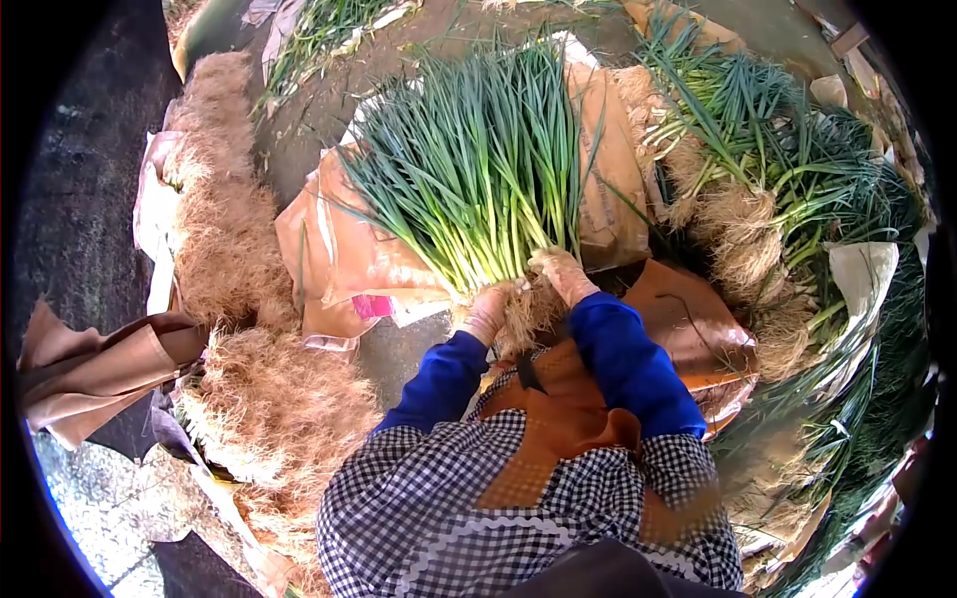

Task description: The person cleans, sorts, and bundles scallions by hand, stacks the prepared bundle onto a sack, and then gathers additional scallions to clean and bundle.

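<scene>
Brown sheets (608,194) are spreading under a green onion bunch (488,184), its long leaves (469,125) pointing forward from the left hand (485,313) and the right hand (563,274), both clasping its root end (528,321), neither nearer.

Just one camera here, worn high on the head; it peers forward and steeply down, past the checked smock (429,493) close below, to the green stalks (488,169) farther out.
</scene>
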A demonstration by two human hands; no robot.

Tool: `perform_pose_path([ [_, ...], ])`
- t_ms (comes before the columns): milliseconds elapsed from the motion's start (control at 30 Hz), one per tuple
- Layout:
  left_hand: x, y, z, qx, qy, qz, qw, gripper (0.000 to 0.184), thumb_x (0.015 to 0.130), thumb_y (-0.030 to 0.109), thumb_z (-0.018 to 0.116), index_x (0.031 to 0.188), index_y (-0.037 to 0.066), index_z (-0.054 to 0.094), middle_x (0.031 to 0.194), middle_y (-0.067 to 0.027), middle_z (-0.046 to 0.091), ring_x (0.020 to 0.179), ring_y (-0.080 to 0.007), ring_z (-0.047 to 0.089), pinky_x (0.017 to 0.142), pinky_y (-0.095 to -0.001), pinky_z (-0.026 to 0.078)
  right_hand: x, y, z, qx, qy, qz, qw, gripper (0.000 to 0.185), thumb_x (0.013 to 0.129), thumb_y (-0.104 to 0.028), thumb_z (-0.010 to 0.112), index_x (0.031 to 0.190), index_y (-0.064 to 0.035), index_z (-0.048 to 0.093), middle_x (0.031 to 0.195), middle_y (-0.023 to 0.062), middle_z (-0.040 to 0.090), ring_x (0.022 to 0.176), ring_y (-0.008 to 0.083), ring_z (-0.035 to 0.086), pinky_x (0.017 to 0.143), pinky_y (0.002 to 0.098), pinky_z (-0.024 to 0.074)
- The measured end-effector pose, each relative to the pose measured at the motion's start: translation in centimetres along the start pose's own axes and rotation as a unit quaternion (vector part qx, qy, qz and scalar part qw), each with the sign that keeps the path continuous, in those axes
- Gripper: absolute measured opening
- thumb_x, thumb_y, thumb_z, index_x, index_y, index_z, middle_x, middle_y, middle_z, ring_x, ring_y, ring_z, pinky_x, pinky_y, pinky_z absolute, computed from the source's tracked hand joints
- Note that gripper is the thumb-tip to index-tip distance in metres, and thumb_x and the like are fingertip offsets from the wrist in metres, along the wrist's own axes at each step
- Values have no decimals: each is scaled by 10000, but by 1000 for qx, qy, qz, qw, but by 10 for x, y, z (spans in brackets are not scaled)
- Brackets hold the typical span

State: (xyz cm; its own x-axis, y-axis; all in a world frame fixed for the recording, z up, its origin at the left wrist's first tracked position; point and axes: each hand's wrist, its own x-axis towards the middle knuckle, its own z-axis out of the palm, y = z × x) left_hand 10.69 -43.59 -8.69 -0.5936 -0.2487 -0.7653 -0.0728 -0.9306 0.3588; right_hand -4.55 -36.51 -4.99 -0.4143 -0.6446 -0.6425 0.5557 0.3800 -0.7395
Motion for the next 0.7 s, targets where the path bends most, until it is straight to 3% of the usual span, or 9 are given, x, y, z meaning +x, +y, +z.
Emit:
perform_pose_path([
  [67,11,-7,-10,89,21,-15,996,227,775,30,571,991,-32,608,906,-81,641,794,-197,598,716,-304,495,-9,-25,8,-245,-128,67,959,483,829,-390,584,998,62,609,960,200,634,949,251,593,828,326,447],
  [100,11,-5,-10,89,23,-18,996,227,775,30,571,991,-32,608,906,-81,641,794,-197,598,716,-304,495,-2,1,16,-392,-29,-14,919,707,800,-469,589,1214,91,467,1184,260,527,1149,315,483,960,333,371],
  [133,12,-6,-7,120,56,10,991,222,759,31,588,970,-34,614,889,-84,643,771,-198,599,692,-308,493,9,16,7,-323,-80,58,941,845,778,-507,591,1321,84,326,1305,286,406,1262,331,364,1030,343,296],
  [200,4,-6,8,177,124,67,974,213,726,32,622,927,-39,627,854,-89,646,726,-201,599,643,-316,487,26,43,7,-314,-2,26,949,642,818,-373,616,1245,66,422,1156,212,543,1054,301,526,926,335,409],
  [267,-27,1,33,77,112,63,989,180,723,22,610,889,-42,636,838,-99,648,714,-198,601,659,-296,489,-4,7,17,-42,-22,118,992,485,840,-302,602,1143,62,499,1023,164,591,881,245,581,820,315,462],
  [300,-26,-1,33,48,109,88,989,174,724,21,605,883,-41,638,836,-98,647,715,-199,600,666,-292,490,-17,-7,22,-40,34,85,995,336,860,-245,578,1039,38,545,907,105,598,716,185,562,693,285,470],
  [467,-33,9,17,23,84,213,973,115,707,36,578,795,-10,635,778,-73,626,700,-173,578,681,-270,477,28,43,-10,-33,5,42,999,287,876,-264,542,961,-1,616,912,125,628,735,176,562,725,300,454],
  [533,-48,27,1,99,112,202,968,121,705,70,585,797,6,631,756,-63,611,685,-161,562,673,-260,467,37,51,-31,-77,56,-7,995,316,879,-286,535,989,-1,617,929,112,631,784,186,565,759,298,440],
  [700,-63,85,-54,72,-14,113,991,264,786,131,577,997,-27,595,872,-90,624,768,-171,593,741,-278,499,68,73,-68,-312,-39,1,949,422,859,-365,533,1044,10,590,1019,103,634,954,268,569,859,322,414],
])
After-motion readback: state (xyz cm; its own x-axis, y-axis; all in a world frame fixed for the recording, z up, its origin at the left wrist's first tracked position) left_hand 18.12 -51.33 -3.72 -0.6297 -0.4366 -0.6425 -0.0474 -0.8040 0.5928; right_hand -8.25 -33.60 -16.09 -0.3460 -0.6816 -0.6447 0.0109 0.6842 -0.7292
